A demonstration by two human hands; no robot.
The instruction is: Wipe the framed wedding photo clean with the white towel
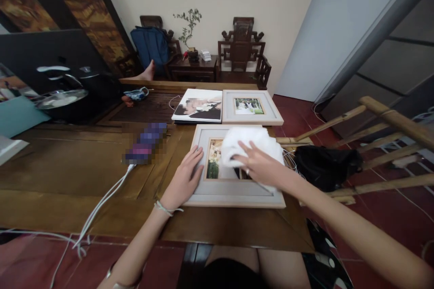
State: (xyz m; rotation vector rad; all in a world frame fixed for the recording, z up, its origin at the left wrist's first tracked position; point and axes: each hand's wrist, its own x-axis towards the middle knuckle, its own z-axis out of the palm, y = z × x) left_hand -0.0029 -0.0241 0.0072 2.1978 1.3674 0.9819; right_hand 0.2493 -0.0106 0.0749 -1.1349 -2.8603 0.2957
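Note:
A picture frame [233, 198] with a pale wooden edge and a wide grey mat lies flat on the table in front of me. My left hand [188, 174] rests on its left edge, fingers stretched out. On the right, my right hand [259, 165] presses a white cloth [251, 137] against the glass, its fingers bent over the cloth. Part of the photo inside is hidden under the cloth and hand. Just behind lie a second framed photo [251, 106] and a white-bordered picture [198, 104], side by side.
A phone [145, 143] with a white cable [105, 203] lies left on the wooden table [84, 180]. A lidded pan [63, 99] stands farther left. At right are a bamboo chair [379, 185] and a black bag [327, 167]. Someone's bare foot [147, 73] shows behind the table.

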